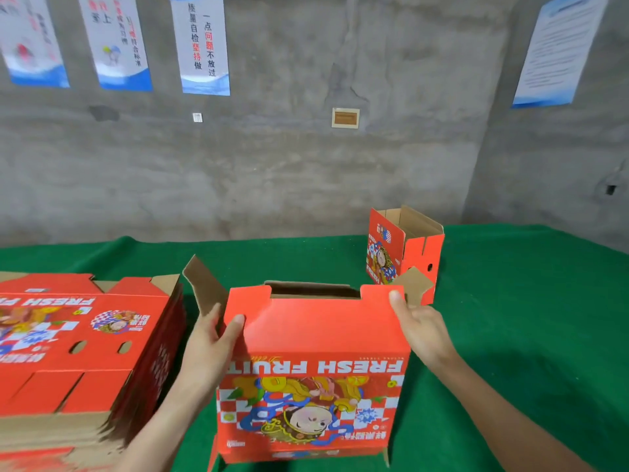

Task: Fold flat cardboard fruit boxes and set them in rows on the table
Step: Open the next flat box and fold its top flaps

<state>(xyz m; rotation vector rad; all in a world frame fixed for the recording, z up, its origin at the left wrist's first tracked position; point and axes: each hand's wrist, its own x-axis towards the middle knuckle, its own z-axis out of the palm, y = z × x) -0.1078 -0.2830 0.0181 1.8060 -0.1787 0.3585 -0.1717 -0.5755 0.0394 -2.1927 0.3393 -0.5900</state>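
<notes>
A red "FRESH FRUIT" cardboard box [316, 338] stands opened up and upside down on the green table [510, 335] in front of me, its brown end flaps sticking out at both sides. My left hand [211, 345] grips its left edge, thumb on the red flap. My right hand [418, 321] holds the right edge, thumb on the flap's corner. A folded red box [405, 250] stands upright at the back right, its top open. A thick stack of flat boxes [78, 342] lies at the left.
A grey concrete wall with several posters [200, 46] rises right behind the table's far edge. Green cloth shows to the right of the held box and around the folded box.
</notes>
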